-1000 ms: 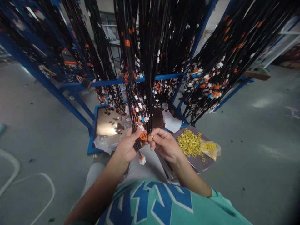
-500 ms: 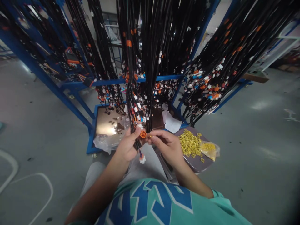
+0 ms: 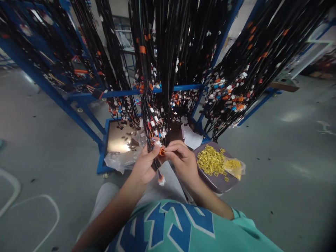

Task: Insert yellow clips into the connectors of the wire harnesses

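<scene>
My left hand is closed around an orange connector at the end of a black wire harness. White connectors sit just above its thumb, and another white and orange connector dangles below the hand. The fingertips of my right hand are pinched at the mouth of the orange connector, with a small yellow clip mostly hidden between them. To the right, many loose yellow clips lie in a heap on a dark stool seat.
A blue rack stands in front, hung with thick bundles of black cables. Its lower tray carries a clear plastic bag and white paper. A bag of yellow clips rests on the stool.
My right hand has moved left, bringing the small yellow clip up to the orange connector. The connector has turned in my left hand so its opening faces the right fingertips.
</scene>
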The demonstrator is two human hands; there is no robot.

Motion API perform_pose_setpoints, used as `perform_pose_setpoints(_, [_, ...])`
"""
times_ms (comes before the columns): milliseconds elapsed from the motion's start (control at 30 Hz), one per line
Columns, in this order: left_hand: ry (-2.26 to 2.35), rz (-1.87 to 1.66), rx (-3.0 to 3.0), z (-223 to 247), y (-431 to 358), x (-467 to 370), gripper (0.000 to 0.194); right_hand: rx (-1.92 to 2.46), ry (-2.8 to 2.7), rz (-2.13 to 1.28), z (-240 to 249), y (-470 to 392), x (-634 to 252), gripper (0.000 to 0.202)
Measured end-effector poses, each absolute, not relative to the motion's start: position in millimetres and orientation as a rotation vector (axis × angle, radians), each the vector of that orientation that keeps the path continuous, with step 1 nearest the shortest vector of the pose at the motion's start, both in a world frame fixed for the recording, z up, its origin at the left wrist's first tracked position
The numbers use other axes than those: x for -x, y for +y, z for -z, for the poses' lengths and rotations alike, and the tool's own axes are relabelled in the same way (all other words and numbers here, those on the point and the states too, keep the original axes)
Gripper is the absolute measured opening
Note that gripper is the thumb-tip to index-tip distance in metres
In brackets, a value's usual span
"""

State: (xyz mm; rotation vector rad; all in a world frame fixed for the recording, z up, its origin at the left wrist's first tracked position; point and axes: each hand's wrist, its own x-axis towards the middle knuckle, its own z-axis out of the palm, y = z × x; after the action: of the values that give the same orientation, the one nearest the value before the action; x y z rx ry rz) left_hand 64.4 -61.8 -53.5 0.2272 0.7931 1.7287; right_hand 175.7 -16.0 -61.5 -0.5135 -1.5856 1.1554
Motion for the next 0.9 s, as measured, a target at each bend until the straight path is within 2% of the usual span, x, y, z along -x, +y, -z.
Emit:
perform_pose_setpoints(133, [0.793, -1.758, -0.262, 56.5, -61.8, -66.3, 0.047, 0.529, -1.585, -1.202, 65.3, -16.5, -174.2, 0.008])
perform_pose_setpoints(267, [0.831, -1.809, -0.313, 59.4, -61.1, -67.7, 0.047, 0.535, -1.532, -1.324, 72.4, -17.0, -172.0, 0.005])
perform_pose_setpoints(433, [0.877, -1.838, -0.347, 60.4, -59.2, -69.1, 0.052, 0.620, -1.494, -1.301, 78.6, -18.5, -169.0, 0.003])
perform_pose_setpoints(900, [0.969, -1.951, -0.386, 66.3, -61.6, -74.4, 0.048, 0.626, -1.397, -1.420, 86.5, -21.6, -163.6, 0.006])
